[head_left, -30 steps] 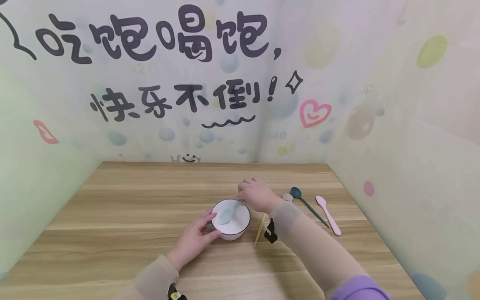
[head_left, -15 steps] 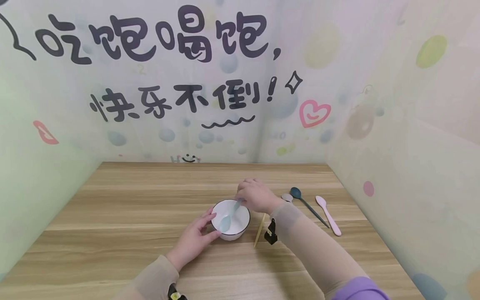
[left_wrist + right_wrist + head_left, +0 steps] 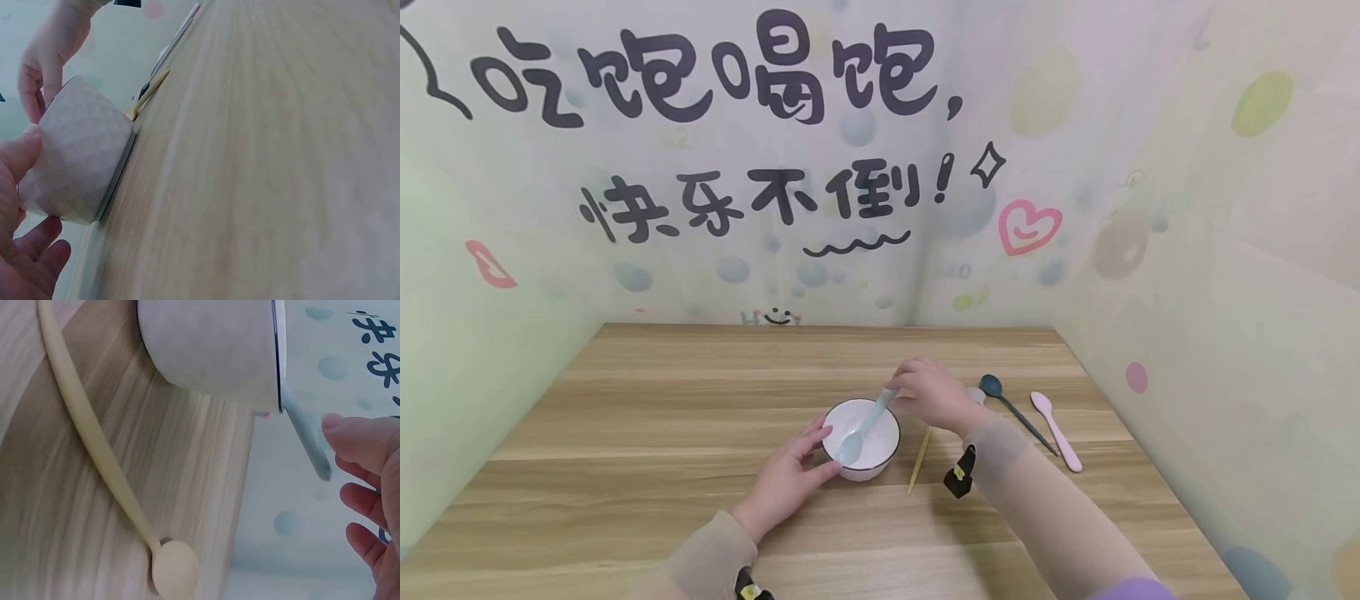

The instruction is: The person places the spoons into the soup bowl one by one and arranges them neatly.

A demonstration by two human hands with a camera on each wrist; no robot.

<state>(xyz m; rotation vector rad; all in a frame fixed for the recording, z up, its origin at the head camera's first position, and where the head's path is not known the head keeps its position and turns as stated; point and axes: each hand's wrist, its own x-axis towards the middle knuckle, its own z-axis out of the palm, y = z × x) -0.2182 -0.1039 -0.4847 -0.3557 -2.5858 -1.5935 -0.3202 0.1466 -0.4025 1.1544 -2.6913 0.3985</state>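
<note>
**Blue spoon resting in the bowl, both hands at the rim**

The right hand (image 3: 934, 393) sits just off the far right edge of the bowl, fingers loosely curled, and its grip looks loosened: in the right wrist view the fingertips (image 3: 359, 440) are close beside the end of the spoon's handle with a sliver of gap showing, so I cannot say they pinch it. The light blue spoon (image 3: 861, 427) leans in the white bowl (image 3: 880, 454), scoop end down near the bowl's near-left side, handle rising over the far right rim toward that hand.

The left hand (image 3: 786, 483) is on the other side, fingers fairly straight, thumb and forefinger laid against the bowl's outer wall; the left wrist view shows the thumb (image 3: 19, 156) pressed to the patterned white side. That grip is wide, cradling rather than clutching. The bowl stands upright on the wooden desk (image 3: 662, 417), about mid-desk, slightly to the right.

Just right of the bowl lies a pale yellow spoon (image 3: 919, 461), its handle running close by the base. Farther right, well apart from the bowl, a dark blue spoon (image 3: 1011, 408) and a pink spoon (image 3: 1056, 429) lie side by side, angled alike. Behind it all, a pastel wall (image 3: 1075, 125) with big dark lettering.
</note>
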